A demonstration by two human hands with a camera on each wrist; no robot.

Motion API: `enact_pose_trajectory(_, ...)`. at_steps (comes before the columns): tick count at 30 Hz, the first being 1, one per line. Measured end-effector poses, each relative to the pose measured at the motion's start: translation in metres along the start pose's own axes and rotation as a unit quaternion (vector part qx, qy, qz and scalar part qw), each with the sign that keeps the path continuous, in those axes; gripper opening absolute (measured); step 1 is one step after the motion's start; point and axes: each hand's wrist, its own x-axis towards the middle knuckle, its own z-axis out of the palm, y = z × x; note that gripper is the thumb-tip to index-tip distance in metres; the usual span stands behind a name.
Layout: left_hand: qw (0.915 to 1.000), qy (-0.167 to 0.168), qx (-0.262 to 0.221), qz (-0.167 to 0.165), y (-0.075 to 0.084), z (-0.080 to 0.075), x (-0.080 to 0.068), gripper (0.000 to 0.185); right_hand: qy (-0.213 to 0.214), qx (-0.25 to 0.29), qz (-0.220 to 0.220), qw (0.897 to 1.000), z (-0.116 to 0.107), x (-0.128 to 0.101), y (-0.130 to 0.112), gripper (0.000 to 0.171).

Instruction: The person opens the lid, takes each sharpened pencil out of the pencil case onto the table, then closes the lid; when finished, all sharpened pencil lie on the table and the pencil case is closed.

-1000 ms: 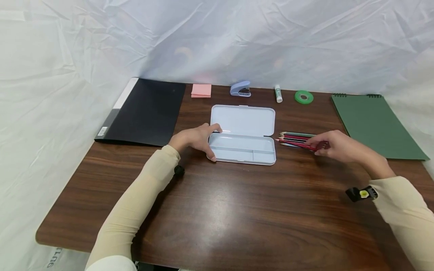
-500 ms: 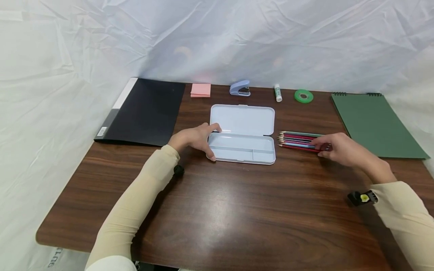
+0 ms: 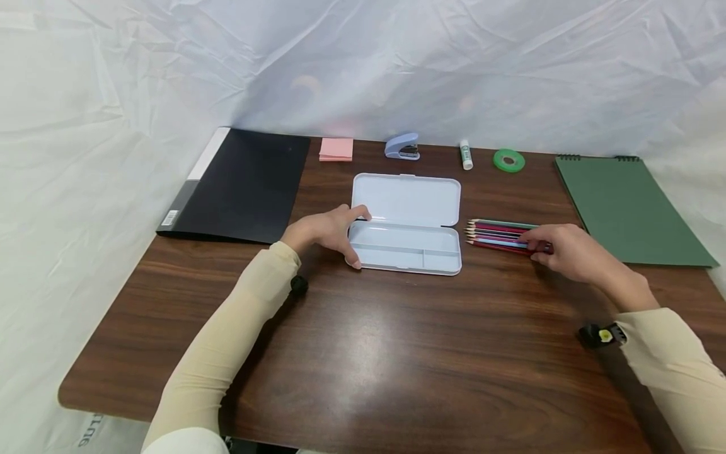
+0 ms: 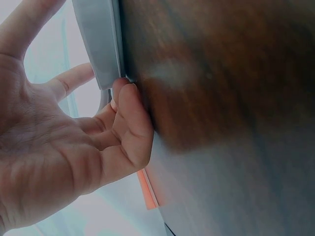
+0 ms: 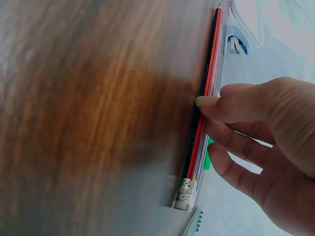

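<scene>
A pale blue pencil case [image 3: 405,249] lies open mid-table, its lid [image 3: 405,200] flat behind the tray. My left hand [image 3: 358,239] grips the tray's left end, thumb on the near corner and forefinger at the hinge side. In the left wrist view the thumb of that hand [image 4: 106,83] presses the case's edge [image 4: 98,39]. To the right of the case a row of several coloured pencils [image 3: 496,234] lies flat, tips toward the case. My right hand [image 3: 533,243] pinches the row near its eraser ends. The right wrist view shows this hand [image 5: 206,125] with thumb and fingers either side of the pencils [image 5: 209,69].
Along the back of the wooden table [image 3: 397,353] sit a black folder [image 3: 244,186], pink sticky notes [image 3: 336,150], a blue stapler [image 3: 401,146], a glue stick [image 3: 466,155] and a green tape roll [image 3: 508,161]. A green spiral notebook [image 3: 626,208] lies at the right.
The red pencil that my right hand held at an angle now lies flat in the row, and the hand has settled on the row. The left hand has stayed put.
</scene>
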Motion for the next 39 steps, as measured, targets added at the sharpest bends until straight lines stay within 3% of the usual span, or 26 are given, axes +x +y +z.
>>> enact_pose_trajectory(12, 1.0000, -0.002, 0.001, -0.002, 0.002, -0.002, -0.002, 0.095, 0.061, -0.037, -0.029, 0.997, 0.003, -0.002, 0.009, 0.033)
enact_pose_trajectory(25, 1.0000, -0.001, -0.001, -0.005, 0.001, 0.000, -0.002, 0.096, 0.089, -0.039, -0.043, 0.994, 0.001, 0.001, 0.008, 0.031)
enact_pose_trajectory(29, 1.0000, 0.001, 0.003, -0.006, 0.001, 0.000, -0.002, 0.096, 0.100, -0.004, -0.040, 0.994, -0.004, 0.013, -0.005, 0.030)
enact_pose_trajectory(33, 1.0000, 0.001, 0.006, -0.005, 0.001, 0.000, -0.002, 0.096, 0.105, 0.059, -0.026, 0.992, -0.011, 0.036, -0.025, 0.042)
enact_pose_trajectory(39, 1.0000, 0.000, 0.003, -0.009, 0.002, 0.001, -0.002, 0.097, 0.043, 0.161, 0.039, 0.985, -0.015, 0.075, -0.053, 0.073)
